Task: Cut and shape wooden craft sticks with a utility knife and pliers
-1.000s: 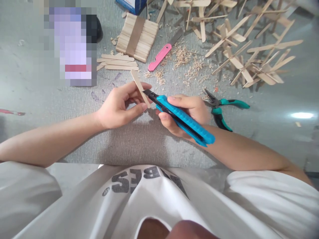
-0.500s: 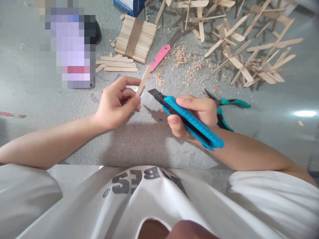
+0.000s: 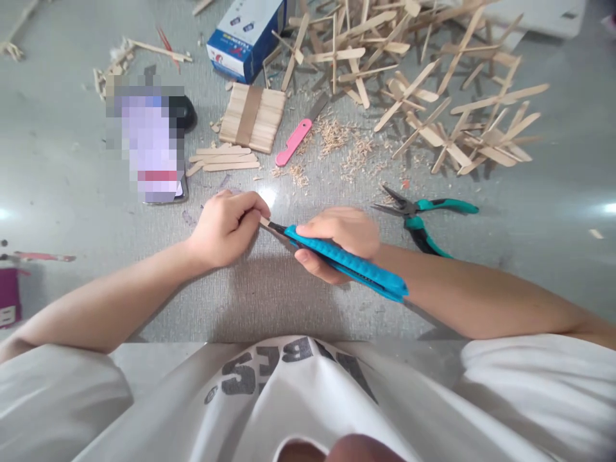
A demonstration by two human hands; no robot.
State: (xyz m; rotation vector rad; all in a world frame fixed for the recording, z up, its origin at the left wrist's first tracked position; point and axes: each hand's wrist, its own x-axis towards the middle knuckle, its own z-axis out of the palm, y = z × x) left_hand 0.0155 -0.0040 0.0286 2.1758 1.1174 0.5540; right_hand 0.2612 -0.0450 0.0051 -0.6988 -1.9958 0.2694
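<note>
My left hand is closed around a wooden stick, of which only a short end shows past the fingertips. My right hand grips a blue utility knife, its blade pointing left and meeting the end of the stick. Whether the blade cuts into the wood cannot be made out. Beyond my hands lie a banded bundle of sticks, a few loose sticks and a pink knife beside wood shavings.
Teal-handled pliers lie open right of my right hand. Crossed-stick pieces are piled at the back right. A blue and white box stands behind the bundle. A blurred-out object lies at the left.
My left hand has turned over, so the stick no longer points up and away. The knife has moved left and down to the stick's end. The view has shifted, showing more of the table's back.
</note>
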